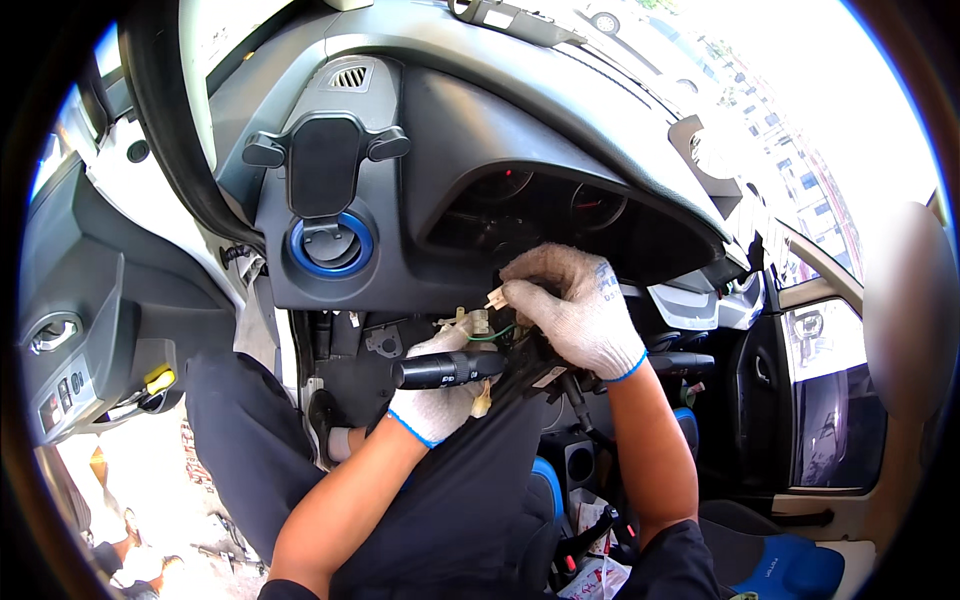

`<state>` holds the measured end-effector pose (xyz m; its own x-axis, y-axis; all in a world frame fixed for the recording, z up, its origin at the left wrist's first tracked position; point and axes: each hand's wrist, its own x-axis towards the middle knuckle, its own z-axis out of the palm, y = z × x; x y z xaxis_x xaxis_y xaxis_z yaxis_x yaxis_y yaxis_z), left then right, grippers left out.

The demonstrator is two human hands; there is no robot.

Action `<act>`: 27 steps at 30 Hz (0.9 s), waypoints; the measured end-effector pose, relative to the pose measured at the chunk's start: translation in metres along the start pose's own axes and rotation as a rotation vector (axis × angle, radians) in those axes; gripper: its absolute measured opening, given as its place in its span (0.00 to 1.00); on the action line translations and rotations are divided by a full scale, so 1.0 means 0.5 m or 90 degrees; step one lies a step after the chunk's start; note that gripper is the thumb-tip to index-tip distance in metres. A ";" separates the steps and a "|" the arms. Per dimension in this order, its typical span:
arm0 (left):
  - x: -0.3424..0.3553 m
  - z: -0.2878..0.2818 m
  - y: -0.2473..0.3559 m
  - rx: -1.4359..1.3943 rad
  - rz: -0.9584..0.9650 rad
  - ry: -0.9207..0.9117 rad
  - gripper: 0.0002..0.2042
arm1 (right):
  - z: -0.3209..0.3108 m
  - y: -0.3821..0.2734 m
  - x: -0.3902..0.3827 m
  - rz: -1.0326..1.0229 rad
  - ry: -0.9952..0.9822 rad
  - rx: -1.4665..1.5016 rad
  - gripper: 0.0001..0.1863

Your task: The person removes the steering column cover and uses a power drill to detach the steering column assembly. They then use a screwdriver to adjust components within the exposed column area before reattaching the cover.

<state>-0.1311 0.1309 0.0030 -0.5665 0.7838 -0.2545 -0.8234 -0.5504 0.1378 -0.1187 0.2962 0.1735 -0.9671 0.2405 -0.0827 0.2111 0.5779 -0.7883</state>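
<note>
My right hand (580, 305), in a white knit glove with a blue cuff, is closed, pinching a small white wire connector (496, 298) between thumb and fingers just below the instrument cluster (540, 205). Lower and to the left, my gloved left hand (425, 398) is partly covered by a black column stalk (436, 370). Its fingers are closed at a pale wiring connector (480, 322), beside a green wire (490, 338). A yellowish connector (482, 402) hangs under the stalk. Dark wiring and the steering column lie between my hands, and no steering wheel shows.
A phone holder (323, 165) stands over a blue-ringed air vent (331, 245) on the dashboard. Another stalk (680, 364) juts out right of my right wrist. The open driver's door (75, 300) has a yellow-handled tool (158, 380) in its pocket. A blurred shape (910, 310) fills the right edge.
</note>
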 end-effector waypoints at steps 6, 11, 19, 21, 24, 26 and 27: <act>-0.046 -0.005 0.021 0.477 -0.081 0.056 0.13 | 0.001 -0.002 0.000 -0.008 -0.001 -0.006 0.15; -0.065 -0.004 0.058 0.570 -0.257 0.080 0.09 | 0.003 -0.005 -0.003 0.001 0.005 -0.009 0.16; -0.052 -0.096 0.073 0.849 -0.387 0.044 0.08 | 0.007 -0.016 -0.006 0.004 -0.009 -0.004 0.15; -0.043 -0.143 0.065 0.679 -0.365 0.054 0.14 | 0.009 -0.017 -0.011 0.009 -0.003 0.013 0.14; -0.053 -0.135 0.054 0.412 -0.302 0.035 0.17 | 0.011 -0.011 -0.012 -0.001 0.002 0.003 0.14; -0.058 -0.122 0.036 0.239 -0.250 -0.017 0.16 | 0.015 -0.015 -0.011 0.009 -0.002 0.013 0.15; -0.062 -0.106 0.028 0.198 -0.235 -0.010 0.15 | 0.015 -0.019 -0.010 0.012 -0.002 0.017 0.15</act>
<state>-0.1234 0.0836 -0.0380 -0.2333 0.9159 -0.3267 -0.9388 -0.1246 0.3210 -0.1167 0.2834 0.1767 -0.9633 0.2492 -0.1000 0.2262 0.5525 -0.8023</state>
